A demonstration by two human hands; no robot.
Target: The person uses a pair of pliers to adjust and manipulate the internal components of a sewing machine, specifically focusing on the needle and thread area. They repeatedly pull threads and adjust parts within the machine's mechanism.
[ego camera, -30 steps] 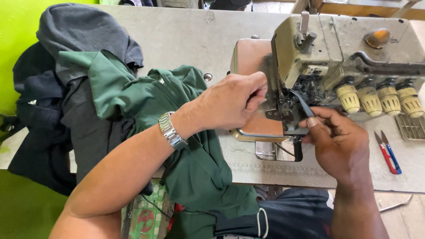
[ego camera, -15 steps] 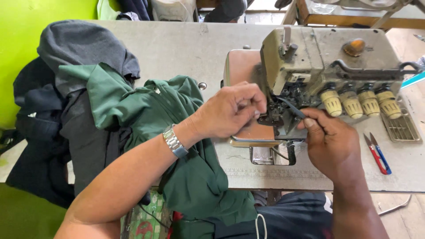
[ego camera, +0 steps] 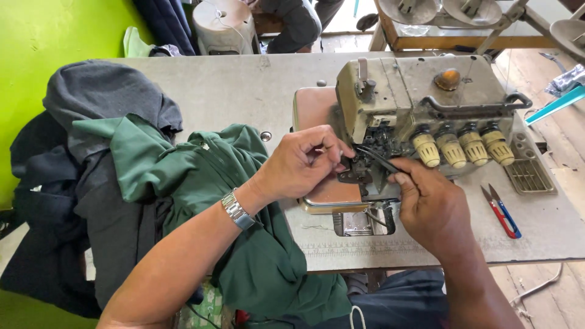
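Head cam: looks like threading's underway at the serger (ego camera: 420,103). Left hand (ego camera: 301,163) pinches something tiny, probably thread, at the needle area; right hand (ego camera: 429,204) grips dark tweezers (ego camera: 378,159) poking in. Next needs a steady poke. Soft green cloth (ego camera: 201,183) bunches on the desk (ego camera: 244,91).

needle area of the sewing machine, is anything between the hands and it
Nothing visible blocks either hand. The left hand has its fingertips right at the needle area of the sewing machine; the right hand holds dark tweezers that point into it. The green garment lies under the left forearm, off to the side.
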